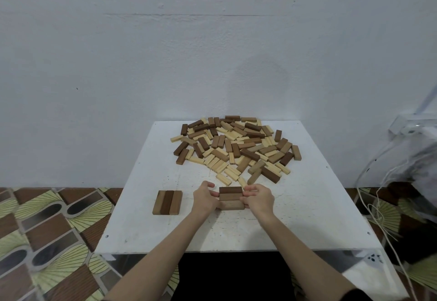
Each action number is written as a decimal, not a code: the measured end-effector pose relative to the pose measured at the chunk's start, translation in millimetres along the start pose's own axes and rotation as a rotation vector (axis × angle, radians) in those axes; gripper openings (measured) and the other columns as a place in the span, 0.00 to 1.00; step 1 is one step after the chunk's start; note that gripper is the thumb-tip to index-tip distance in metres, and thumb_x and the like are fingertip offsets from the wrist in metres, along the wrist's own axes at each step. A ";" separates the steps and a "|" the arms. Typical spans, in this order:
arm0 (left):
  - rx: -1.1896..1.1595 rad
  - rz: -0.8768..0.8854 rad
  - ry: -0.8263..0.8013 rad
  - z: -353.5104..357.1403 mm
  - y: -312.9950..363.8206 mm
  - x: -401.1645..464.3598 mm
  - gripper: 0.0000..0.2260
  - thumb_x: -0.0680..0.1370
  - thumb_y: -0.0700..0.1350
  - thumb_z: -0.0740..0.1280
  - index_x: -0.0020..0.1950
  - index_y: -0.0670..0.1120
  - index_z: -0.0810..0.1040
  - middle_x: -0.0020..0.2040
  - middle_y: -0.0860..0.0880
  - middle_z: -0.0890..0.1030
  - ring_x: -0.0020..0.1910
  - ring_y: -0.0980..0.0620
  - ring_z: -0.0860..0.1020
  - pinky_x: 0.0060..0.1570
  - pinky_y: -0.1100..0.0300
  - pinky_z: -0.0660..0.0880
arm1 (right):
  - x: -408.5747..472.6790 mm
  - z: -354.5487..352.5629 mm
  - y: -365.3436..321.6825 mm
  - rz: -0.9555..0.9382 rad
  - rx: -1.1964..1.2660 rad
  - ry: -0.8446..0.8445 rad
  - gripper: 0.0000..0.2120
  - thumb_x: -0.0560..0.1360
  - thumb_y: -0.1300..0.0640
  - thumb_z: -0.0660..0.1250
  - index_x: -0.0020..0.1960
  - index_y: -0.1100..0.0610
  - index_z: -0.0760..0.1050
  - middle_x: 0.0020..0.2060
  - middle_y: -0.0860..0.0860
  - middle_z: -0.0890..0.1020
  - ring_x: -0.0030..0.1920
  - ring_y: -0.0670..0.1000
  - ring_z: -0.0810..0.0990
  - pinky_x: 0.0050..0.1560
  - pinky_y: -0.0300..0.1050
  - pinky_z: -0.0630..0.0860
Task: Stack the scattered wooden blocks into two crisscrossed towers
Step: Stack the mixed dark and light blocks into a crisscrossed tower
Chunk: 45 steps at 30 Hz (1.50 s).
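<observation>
A heap of scattered wooden blocks, pale, tan and dark brown, covers the far half of the white table. Near the front left lies a flat row of three blocks set side by side. To its right sits a second row of three brown blocks lying crosswise. My left hand grips that row's left end and my right hand grips its right end, fingers curled against the block ends on both sides.
A white wall rises right behind the table. Patterned floor tiles lie to the left. White cables and a dark bundle with a white box sit to the right of the table.
</observation>
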<state>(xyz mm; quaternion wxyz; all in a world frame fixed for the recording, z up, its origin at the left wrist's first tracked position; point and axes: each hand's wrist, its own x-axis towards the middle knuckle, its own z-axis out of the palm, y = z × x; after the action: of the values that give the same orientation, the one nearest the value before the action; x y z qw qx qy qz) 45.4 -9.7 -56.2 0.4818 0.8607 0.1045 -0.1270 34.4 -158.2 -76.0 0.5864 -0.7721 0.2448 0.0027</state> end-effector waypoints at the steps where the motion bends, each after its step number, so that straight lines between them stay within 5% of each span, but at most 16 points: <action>1: 0.000 0.003 0.007 0.2 -0.7 0.2 0.26 0.68 0.35 0.75 0.63 0.39 0.68 0.52 0.42 0.80 0.47 0.49 0.75 0.42 0.59 0.75 | -0.2 -0.2 0.1 0.010 0.012 -0.001 0.14 0.66 0.69 0.75 0.43 0.53 0.78 0.40 0.49 0.83 0.46 0.50 0.83 0.52 0.52 0.80; 13: -0.051 0.055 0.012 -10.3 -2.3 -0.6 0.28 0.67 0.36 0.76 0.63 0.40 0.70 0.50 0.44 0.80 0.46 0.51 0.75 0.32 0.71 0.70 | -4.0 3.1 -7.5 0.081 0.125 0.017 0.13 0.66 0.69 0.74 0.41 0.53 0.78 0.39 0.48 0.84 0.46 0.50 0.83 0.54 0.52 0.80; 25: -0.057 0.066 0.044 -92.8 -19.8 2.3 0.29 0.64 0.33 0.77 0.62 0.42 0.70 0.47 0.46 0.80 0.46 0.48 0.78 0.40 0.63 0.75 | -27.9 65.2 -45.6 0.064 0.236 -0.059 0.13 0.67 0.73 0.72 0.46 0.60 0.77 0.45 0.56 0.83 0.49 0.54 0.83 0.53 0.51 0.80; 29: -0.057 0.027 0.043 -120.8 -35.4 0.8 0.29 0.65 0.33 0.76 0.62 0.42 0.70 0.45 0.47 0.80 0.44 0.50 0.78 0.36 0.68 0.73 | -40.8 92.4 -47.4 0.073 0.259 -0.092 0.12 0.67 0.73 0.73 0.44 0.59 0.77 0.43 0.55 0.83 0.47 0.55 0.83 0.50 0.50 0.81; 34: -0.093 -0.009 0.027 -142.9 -53.0 -0.4 0.30 0.63 0.31 0.77 0.62 0.41 0.70 0.45 0.45 0.80 0.48 0.44 0.79 0.49 0.48 0.79 | -52.6 119.7 -46.4 0.086 0.260 -0.121 0.14 0.65 0.73 0.73 0.38 0.56 0.75 0.42 0.56 0.83 0.47 0.57 0.83 0.51 0.56 0.80; 41: -0.143 -0.040 0.005 -156.0 -70.1 2.9 0.30 0.64 0.27 0.75 0.63 0.40 0.69 0.44 0.45 0.79 0.38 0.48 0.78 0.33 0.60 0.80 | -61.4 134.7 -50.0 0.102 0.250 -0.138 0.13 0.66 0.74 0.72 0.39 0.57 0.74 0.43 0.57 0.82 0.41 0.56 0.81 0.45 0.51 0.81; 45: -0.156 -0.049 -0.003 -157.8 -75.1 6.9 0.30 0.65 0.27 0.75 0.63 0.40 0.69 0.43 0.44 0.79 0.37 0.47 0.78 0.36 0.57 0.81 | -65.0 136.0 -51.3 0.110 0.255 -0.144 0.11 0.67 0.74 0.72 0.44 0.61 0.75 0.43 0.57 0.81 0.41 0.55 0.81 0.38 0.44 0.80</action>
<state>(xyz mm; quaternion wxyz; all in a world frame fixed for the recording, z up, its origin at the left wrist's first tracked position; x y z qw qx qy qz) 47.8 164.3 -39.2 0.5443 0.8175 0.1345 -0.1317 35.2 -0.7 -53.2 0.6946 -0.6748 0.2423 0.0591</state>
